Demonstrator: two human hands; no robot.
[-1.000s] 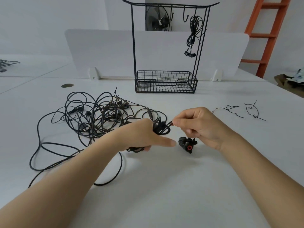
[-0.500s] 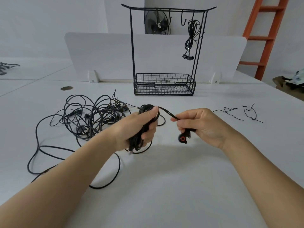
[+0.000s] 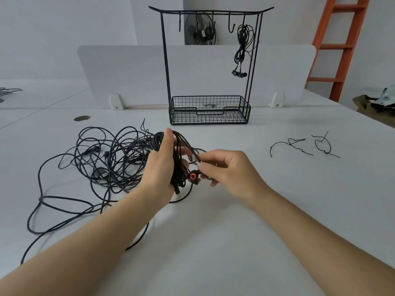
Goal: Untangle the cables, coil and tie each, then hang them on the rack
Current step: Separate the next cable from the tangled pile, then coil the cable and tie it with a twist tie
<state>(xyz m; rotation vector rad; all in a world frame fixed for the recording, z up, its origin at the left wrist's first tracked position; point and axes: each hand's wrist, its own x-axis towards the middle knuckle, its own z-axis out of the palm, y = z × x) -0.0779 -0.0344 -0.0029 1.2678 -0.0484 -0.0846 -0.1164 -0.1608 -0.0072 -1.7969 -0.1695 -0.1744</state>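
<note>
White table (image 3: 213, 242); tangled cables (image 3: 111, 154) at left; wire rack (image 3: 209, 119) at back; twist ties (image 3: 291, 143) at right

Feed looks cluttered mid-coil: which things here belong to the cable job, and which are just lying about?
Job: coil in left hand, strand pinched by right hand, tangled cables, loose ties, rack, earphones already hung.
Lying about: orange ladder, fan behind rack, white divider, table grommet.
</note>
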